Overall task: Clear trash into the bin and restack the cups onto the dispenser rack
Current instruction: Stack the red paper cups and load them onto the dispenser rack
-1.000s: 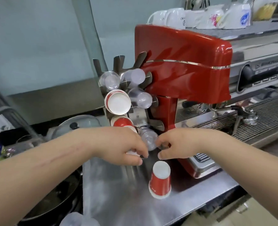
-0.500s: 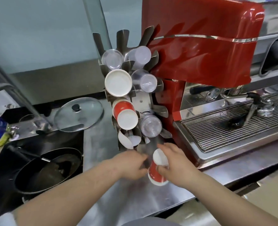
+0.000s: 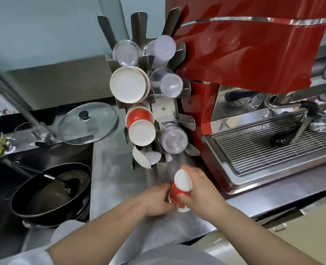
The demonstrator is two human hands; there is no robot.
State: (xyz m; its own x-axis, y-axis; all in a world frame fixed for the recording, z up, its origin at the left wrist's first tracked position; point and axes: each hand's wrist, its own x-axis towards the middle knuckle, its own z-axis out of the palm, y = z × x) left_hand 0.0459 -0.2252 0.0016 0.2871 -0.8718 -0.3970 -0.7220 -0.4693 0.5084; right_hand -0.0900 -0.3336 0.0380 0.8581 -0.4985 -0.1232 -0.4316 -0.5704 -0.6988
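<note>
A red paper cup [image 3: 180,190] stands upside down on the steel counter [image 3: 116,175], white base up. My right hand [image 3: 202,194] grips its right side, and my left hand [image 3: 156,199] holds its left side. Just behind stands the metal dispenser rack [image 3: 164,109]. It carries clear plastic cups [image 3: 174,139], a white-based cup stack [image 3: 127,87], a red cup stack [image 3: 140,125] and small white cups [image 3: 147,156] at the bottom.
A red espresso machine [image 3: 250,48] with a wire drip tray [image 3: 273,146] fills the right. On the left a sink holds a black pan [image 3: 51,192], and a glass lid [image 3: 87,123] leans behind it beside a tap [image 3: 15,100]. The counter's front edge runs just below my hands.
Both hands came down from the bottom of the rack to the upside-down red cup on the counter and took hold of it. The view tilted downward and closer.
</note>
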